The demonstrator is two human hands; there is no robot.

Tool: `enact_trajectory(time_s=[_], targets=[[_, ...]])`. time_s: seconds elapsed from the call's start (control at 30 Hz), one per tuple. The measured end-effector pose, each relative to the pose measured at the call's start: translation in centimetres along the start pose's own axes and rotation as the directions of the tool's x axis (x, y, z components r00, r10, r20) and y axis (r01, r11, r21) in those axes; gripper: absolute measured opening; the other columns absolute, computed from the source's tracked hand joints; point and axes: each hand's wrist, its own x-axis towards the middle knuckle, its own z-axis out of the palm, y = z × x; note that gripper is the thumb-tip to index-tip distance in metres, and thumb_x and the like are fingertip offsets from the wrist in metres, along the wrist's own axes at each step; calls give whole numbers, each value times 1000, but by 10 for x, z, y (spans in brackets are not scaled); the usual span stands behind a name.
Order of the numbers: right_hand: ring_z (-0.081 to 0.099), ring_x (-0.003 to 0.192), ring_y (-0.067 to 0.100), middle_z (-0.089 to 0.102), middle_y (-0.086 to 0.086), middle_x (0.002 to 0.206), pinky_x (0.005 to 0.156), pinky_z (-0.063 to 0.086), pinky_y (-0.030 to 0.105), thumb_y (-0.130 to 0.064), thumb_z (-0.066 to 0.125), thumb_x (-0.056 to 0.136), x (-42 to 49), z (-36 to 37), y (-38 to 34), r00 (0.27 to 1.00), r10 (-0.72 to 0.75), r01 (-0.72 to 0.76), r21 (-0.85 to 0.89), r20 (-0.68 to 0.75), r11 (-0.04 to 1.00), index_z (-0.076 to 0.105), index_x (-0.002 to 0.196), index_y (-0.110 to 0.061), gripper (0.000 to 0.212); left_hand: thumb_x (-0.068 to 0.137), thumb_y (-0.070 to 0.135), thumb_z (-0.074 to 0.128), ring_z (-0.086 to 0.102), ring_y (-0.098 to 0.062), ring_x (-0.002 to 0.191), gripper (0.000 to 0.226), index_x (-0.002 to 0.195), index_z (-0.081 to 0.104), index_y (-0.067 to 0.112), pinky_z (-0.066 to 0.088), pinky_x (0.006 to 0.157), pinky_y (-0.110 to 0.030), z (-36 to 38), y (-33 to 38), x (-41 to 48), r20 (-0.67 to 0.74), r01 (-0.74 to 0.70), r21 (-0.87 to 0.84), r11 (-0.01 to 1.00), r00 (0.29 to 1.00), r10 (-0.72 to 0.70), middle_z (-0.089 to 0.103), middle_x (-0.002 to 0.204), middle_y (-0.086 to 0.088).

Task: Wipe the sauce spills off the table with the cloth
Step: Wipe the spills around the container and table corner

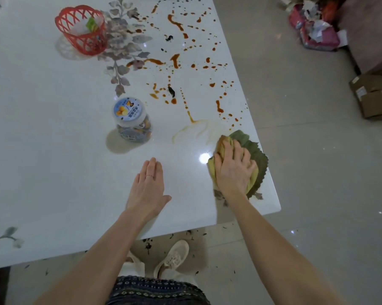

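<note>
White worktop (53,150) carries the left grip (147,188), fingers straight, resting flat. Orange sauce spills (175,60) lie mostly unwiped. Right grip (234,170), fingers spread, presses the green cloth (257,155) near the right edge. Wiping looks barely begun, so sweep forward next.

It looked like a home: a glossy floral-printed worktop (53,139) stood on a tiled floor (306,150), with cardboard boxes (375,97) and a snack jar (131,119).

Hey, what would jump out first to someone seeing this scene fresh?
Orange-brown sauce spills spatter the far right half of the white table. Near the right edge, the right hand presses a green cloth beside a smeared streak; a red basket stands far left.
</note>
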Motion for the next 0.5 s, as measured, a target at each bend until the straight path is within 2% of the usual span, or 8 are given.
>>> enact_trajectory(time_s=[0.07,0.2,0.3,0.4,0.5], targets=[[38,137,33,41,4,154,108,30,61,-53,26,101,-31,5,-1,999,-23,23,-5,-25,1000,41,147,-28,55,88,41,58,-12,-25,144,95,148,-7,5,8,118,-38,1,-1,-1,-9,-4,-12,1000,1000,3,-15,156,-9],[47,127,30,50,0,145,100,39,57,-55,33,98,-54,7,25,980,-190,189,-15,-53,982,48,139,-31,50,88,40,58,-13,-24,144,95,148,-7,6,7,118,-37,0,0,-1,-7,0,-27,1000,1000,0,-16,156,-8],[45,128,30,49,1,147,100,37,56,-56,28,99,-21,1,40,995,-77,74,-54,-59,996,46,143,-30,54,87,41,58,-11,-24,144,95,148,-7,6,7,118,-36,0,0,0,2,4,-16,1000,1000,-4,-15,156,-8],[43,132,33,46,5,149,104,35,59,-51,33,101,-20,1,36,996,20,-22,-14,-83,1000,45,146,-26,53,87,41,58,-10,-25,144,96,148,-7,5,6,118,-36,-1,0,-1,5,10,-17,1000,1000,-10,-14,156,-10],[48,127,30,51,2,145,102,37,58,-51,36,99,-63,5,35,990,-52,51,-9,-134,999,52,141,-27,51,86,39,60,-9,-25,144,96,148,-5,4,6,118,-35,-1,2,0,-5,8,-29,1000,1000,-8,-12,157,-10]])
